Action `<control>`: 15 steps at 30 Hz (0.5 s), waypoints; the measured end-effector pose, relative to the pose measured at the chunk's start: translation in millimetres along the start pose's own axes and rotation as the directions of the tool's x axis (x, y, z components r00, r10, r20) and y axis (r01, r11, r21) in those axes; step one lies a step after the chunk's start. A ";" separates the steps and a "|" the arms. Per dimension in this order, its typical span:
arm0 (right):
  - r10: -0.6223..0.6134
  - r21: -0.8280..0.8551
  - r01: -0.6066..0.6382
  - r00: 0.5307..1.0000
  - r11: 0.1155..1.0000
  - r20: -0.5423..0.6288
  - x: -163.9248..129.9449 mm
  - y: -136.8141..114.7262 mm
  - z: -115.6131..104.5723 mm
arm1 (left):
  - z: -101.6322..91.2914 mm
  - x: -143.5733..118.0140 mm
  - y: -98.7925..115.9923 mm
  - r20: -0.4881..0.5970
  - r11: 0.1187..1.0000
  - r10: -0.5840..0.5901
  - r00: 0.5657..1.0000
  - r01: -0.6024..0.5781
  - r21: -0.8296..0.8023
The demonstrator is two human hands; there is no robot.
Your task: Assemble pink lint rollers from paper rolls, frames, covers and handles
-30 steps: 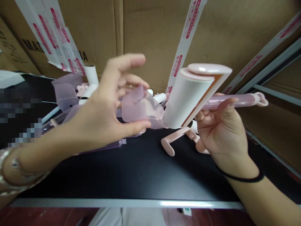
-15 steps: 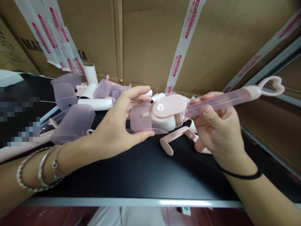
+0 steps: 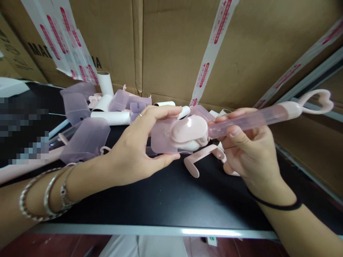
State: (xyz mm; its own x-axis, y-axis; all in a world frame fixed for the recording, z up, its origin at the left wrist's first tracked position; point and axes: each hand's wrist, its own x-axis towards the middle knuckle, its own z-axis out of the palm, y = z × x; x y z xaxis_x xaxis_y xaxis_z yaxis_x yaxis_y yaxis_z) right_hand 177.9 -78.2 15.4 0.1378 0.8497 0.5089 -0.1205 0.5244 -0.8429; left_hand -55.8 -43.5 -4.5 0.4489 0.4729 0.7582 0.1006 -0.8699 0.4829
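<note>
Two hands: the left hand [image 3: 135, 144] is curved round a translucent cover [image 3: 161, 141], thumb along its near edge, fingers along the far one; the right hand [image 3: 252, 151] pinches a see-through pink handle [image 3: 257, 119] between thumb and fingers.
Roller: held above the surface [image 3: 166, 200] between both hands, its pink end piece [image 3: 189, 129] overlapping the cover, its heart-shaped loop [image 3: 331, 105] pointing right.
Weight and feel: probably light, stiff plastic; the glossy handle could twist in a loose pinch.
Cover: looks thin and slightly springy; likely best held by its sides, since hard squeezing might crack it.
Best grip: mid-handle, clear of the white roll [image 3: 190, 146], whose wrap may be tacky.
Hidden: fingertips behind the handle; the far end of a pink bracket [image 3: 199, 154].
Unclear: how deep the roll sits inside the cover.
</note>
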 end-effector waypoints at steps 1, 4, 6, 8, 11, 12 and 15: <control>-0.005 -0.022 0.005 1.000 1.000 -0.002 -0.6 1.4 0.3 | 0.2 -0.3 0.1 0.000 1.000 -0.006 1.000 0.006 0.001; -0.021 -0.101 0.024 0.999 0.995 0.032 -3.9 5.8 2.5 | 0.8 -0.9 2.3 0.009 1.000 -0.019 1.000 0.019 0.001; -0.001 -0.149 0.010 0.998 0.989 0.064 -7.0 8.5 4.5 | 1.1 -0.8 4.7 0.019 1.000 -0.026 0.999 0.026 0.011; 0.020 -0.179 -0.006 0.997 0.984 0.077 -9.5 10.2 5.7 | 1.2 -0.1 6.3 0.034 0.999 -0.038 0.999 0.038 0.020; 0.036 -0.212 -0.017 0.996 0.977 0.087 -9.5 11.1 3.5 | 1.5 0.8 5.2 0.049 0.998 -0.058 0.997 0.057 0.018; 0.034 -0.227 -0.012 0.995 0.974 0.091 -8.4 11.3 1.6 | 1.8 0.8 3.8 0.048 0.997 -0.076 0.996 0.076 0.002; -0.016 -0.282 0.044 0.995 0.959 0.102 -4.2 13.5 -4.5 | 3.4 -0.1 -1.3 0.024 0.990 -0.136 0.990 0.137 -0.041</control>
State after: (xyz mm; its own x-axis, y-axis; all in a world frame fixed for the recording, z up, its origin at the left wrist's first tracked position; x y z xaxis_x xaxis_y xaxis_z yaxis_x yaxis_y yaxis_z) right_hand 180.1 -74.9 1.0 0.0385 0.8423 0.5376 0.1675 0.5249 -0.8345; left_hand -52.9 -43.0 -6.7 0.4525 0.5835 0.6744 0.1252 -0.7903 0.5998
